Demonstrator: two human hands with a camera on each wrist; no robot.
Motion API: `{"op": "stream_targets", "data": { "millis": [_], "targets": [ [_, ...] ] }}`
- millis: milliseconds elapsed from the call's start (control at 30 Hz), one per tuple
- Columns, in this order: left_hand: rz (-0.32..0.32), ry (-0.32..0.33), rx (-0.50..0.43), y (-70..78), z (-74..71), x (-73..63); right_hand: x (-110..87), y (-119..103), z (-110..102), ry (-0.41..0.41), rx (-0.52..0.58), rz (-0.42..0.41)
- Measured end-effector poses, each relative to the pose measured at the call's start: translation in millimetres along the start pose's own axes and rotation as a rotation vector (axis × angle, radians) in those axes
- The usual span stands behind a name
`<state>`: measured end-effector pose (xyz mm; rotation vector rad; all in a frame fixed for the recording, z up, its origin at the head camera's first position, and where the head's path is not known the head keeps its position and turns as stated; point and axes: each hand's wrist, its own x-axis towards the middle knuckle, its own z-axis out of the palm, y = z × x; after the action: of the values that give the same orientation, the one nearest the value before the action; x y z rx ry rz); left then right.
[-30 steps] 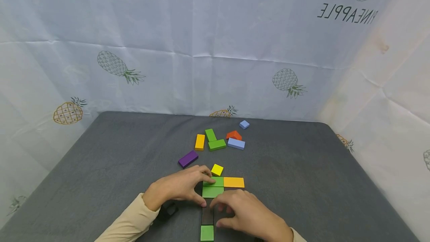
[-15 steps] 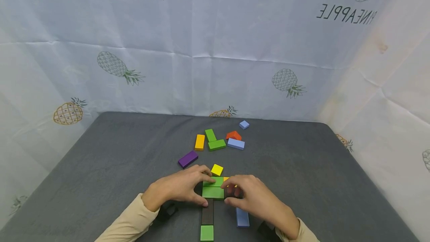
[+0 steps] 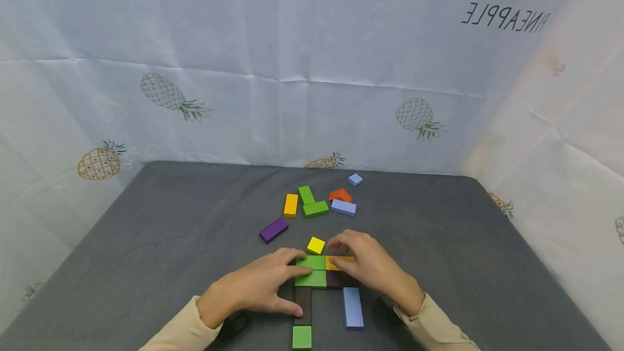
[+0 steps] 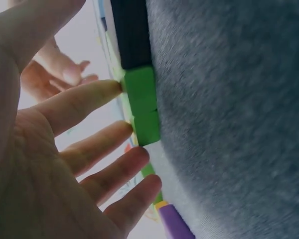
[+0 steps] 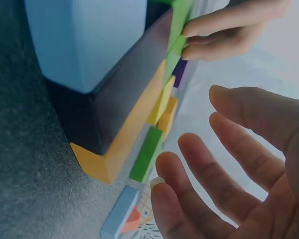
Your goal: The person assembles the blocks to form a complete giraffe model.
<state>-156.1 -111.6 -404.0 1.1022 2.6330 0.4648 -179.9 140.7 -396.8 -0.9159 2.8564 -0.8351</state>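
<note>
My left hand (image 3: 251, 286) reaches in from the left with fingers spread. Its fingertips rest on two flat green blocks, the farther (image 3: 319, 262) and the nearer (image 3: 318, 279), and its thumb lies on a dark block (image 3: 304, 301) below them. In the left wrist view those fingers (image 4: 92, 144) look nearly straight beside the green blocks (image 4: 142, 92). My right hand (image 3: 372, 264) hovers over the orange block (image 5: 122, 144) and a second dark block (image 3: 338, 279), holding nothing. Its fingers are loosely extended. A blue block (image 3: 353, 307) and a green block (image 3: 301, 337) lie nearer me.
Just beyond the arrangement sits a yellow block (image 3: 316, 245). Farther back lie a purple block (image 3: 274, 230), an orange one (image 3: 290, 206), two green ones (image 3: 316, 209), blue ones (image 3: 343, 207) and a red-orange piece (image 3: 340, 195). A pineapple-print cloth (image 3: 292, 123) hangs behind the grey table (image 3: 195, 215).
My right hand has set the second dark block right of the nearer green one, let go and moved away from me. The blue block has come into sight. My left thumb has shifted nearer.
</note>
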Motion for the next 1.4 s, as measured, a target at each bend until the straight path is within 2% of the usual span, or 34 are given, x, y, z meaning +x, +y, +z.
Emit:
{"op": "stream_targets", "data": {
  "millis": [400, 600, 900, 1233, 1400],
  "targets": [
    [0.001, 0.0, -0.011, -0.2, 3.8, -1.7, 27.0, 1.4, 11.1, -0.084, -0.065, 0.013],
    [-0.006, -0.008, -0.019, -0.1, 4.3, -1.1, 32.6, 2.8, 14.3, -0.1, -0.077, -0.01],
    [-0.014, -0.019, -0.037, -0.9, 3.5, -0.7, 38.4, 4.1, 13.9, -0.138, -0.121, -0.001],
    [-0.006, -0.013, -0.027, -0.4, 3.9, -1.0, 36.3, 7.8, -0.9, -0.19, -0.118, 0.138],
    [-0.01, -0.014, -0.03, -0.2, 4.0, -1.2, 32.3, 12.7, -7.6, -0.222, -0.139, 0.176]
  ]
}}
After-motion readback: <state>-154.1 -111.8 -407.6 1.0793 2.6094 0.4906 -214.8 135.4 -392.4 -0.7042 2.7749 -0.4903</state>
